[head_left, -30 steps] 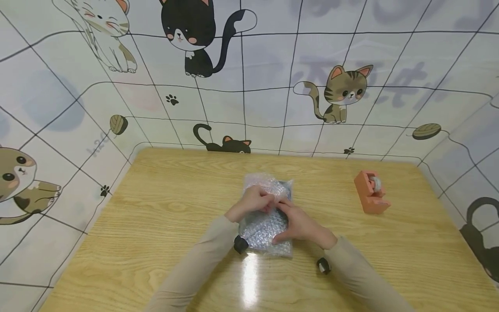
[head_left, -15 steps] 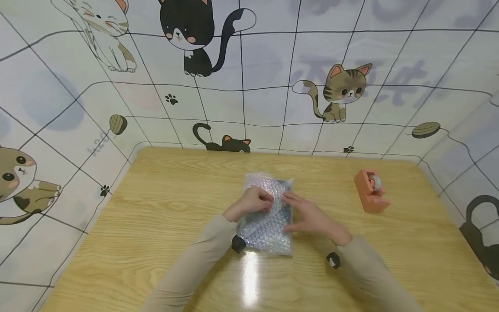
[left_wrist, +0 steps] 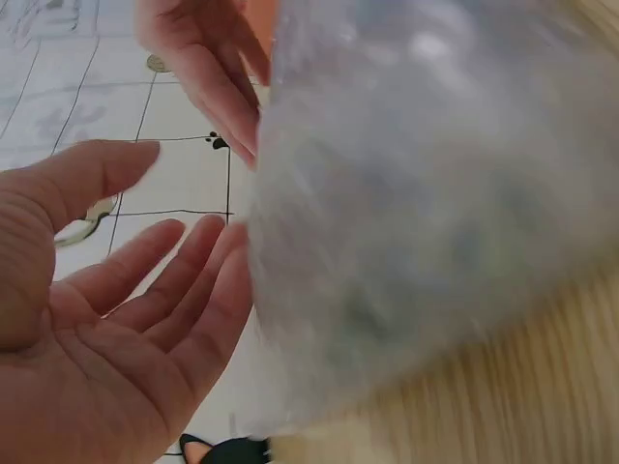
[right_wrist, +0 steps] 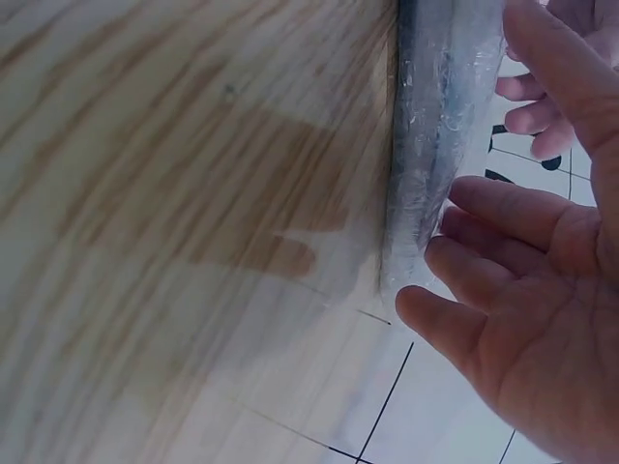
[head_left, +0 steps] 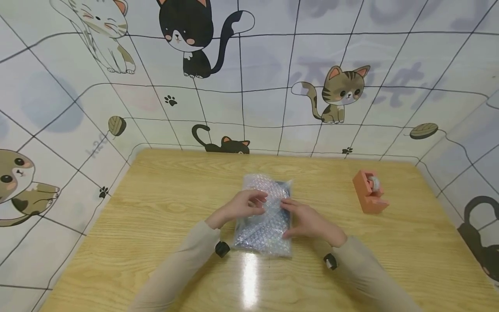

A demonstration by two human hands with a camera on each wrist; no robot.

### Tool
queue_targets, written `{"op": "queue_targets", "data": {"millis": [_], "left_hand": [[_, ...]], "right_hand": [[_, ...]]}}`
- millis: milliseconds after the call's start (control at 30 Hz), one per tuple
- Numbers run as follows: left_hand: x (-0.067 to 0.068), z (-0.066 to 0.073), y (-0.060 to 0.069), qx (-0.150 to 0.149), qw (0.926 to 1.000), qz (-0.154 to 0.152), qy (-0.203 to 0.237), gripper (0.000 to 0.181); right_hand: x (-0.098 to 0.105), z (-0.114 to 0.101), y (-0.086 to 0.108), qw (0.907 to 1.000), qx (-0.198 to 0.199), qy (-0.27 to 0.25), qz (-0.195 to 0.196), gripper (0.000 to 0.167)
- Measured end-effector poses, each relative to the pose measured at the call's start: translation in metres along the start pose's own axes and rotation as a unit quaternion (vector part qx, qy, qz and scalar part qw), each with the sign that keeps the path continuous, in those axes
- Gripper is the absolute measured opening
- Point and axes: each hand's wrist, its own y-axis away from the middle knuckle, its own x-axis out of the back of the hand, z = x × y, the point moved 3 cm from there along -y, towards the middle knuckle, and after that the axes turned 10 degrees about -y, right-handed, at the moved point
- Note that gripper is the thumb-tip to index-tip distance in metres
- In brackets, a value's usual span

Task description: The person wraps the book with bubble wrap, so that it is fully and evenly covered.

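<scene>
A flat item in clear bubble wrap [head_left: 265, 234] lies on the wooden table in front of me, with a bluish-grey edge showing at its upper right; what is inside cannot be made out. My left hand [head_left: 243, 204] is over the wrap's left side, thumb and fingers apart and relaxed, pinching nothing. In the left wrist view that hand [left_wrist: 135, 309] is beside the blurred wrap [left_wrist: 416, 213]. My right hand [head_left: 312, 223] is at the package's right edge, fingers spread. Its fingertips lie along the side of the wrap [right_wrist: 440, 126] in the right wrist view.
An orange tape dispenser [head_left: 368, 197] with a roll of clear tape stands at the right of the table [head_left: 163, 190]. Cat-printed cloth [head_left: 269, 65] rises behind and on both sides of the table.
My left hand has let go of the wrap's upper layer, spreading its fingers and drawing back leftward. My right hand has shifted from the top of the wrap to its right edge.
</scene>
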Motion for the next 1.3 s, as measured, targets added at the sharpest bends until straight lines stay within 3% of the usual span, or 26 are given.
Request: {"op": "queue_targets", "data": {"millis": [67, 133, 233, 333, 467, 700, 1133, 1300], "left_hand": [[0.002, 0.002, 0.005, -0.029, 0.9969, 0.010, -0.072, 0.051], [0.003, 0.004, 0.008, -0.049, 0.9864, 0.012, -0.156, 0.060], [0.001, 0.003, 0.010, -0.049, 0.9636, -0.006, -0.263, 0.077], [-0.002, 0.000, 0.011, -0.037, 0.9499, -0.030, -0.309, 0.090], [-0.005, -0.002, 0.012, -0.037, 0.9453, -0.039, -0.322, 0.098], [-0.008, 0.000, 0.013, -0.034, 0.9473, -0.038, -0.316, 0.103], [-0.011, 0.002, 0.014, -0.013, 0.9446, -0.051, -0.324, 0.096], [-0.011, 0.002, 0.015, -0.009, 0.9446, -0.056, -0.323, 0.097]], "right_hand": [[0.000, -0.001, 0.000, 1.0000, -0.005, 0.003, -0.001, 0.088], [0.001, -0.003, 0.000, 0.9999, -0.008, 0.007, -0.001, 0.088], [0.001, -0.003, 0.000, 1.0000, -0.008, 0.004, -0.002, 0.088], [0.001, -0.003, 0.000, 1.0000, -0.003, 0.003, -0.003, 0.088], [0.000, -0.003, 0.000, 1.0000, 0.001, 0.002, 0.000, 0.088], [0.001, -0.003, 0.001, 1.0000, 0.000, 0.002, 0.001, 0.087], [0.000, -0.001, 0.004, 0.9999, 0.013, -0.001, -0.001, 0.086], [0.006, 0.001, 0.015, 0.9986, 0.037, -0.023, 0.031, 0.076]]}}
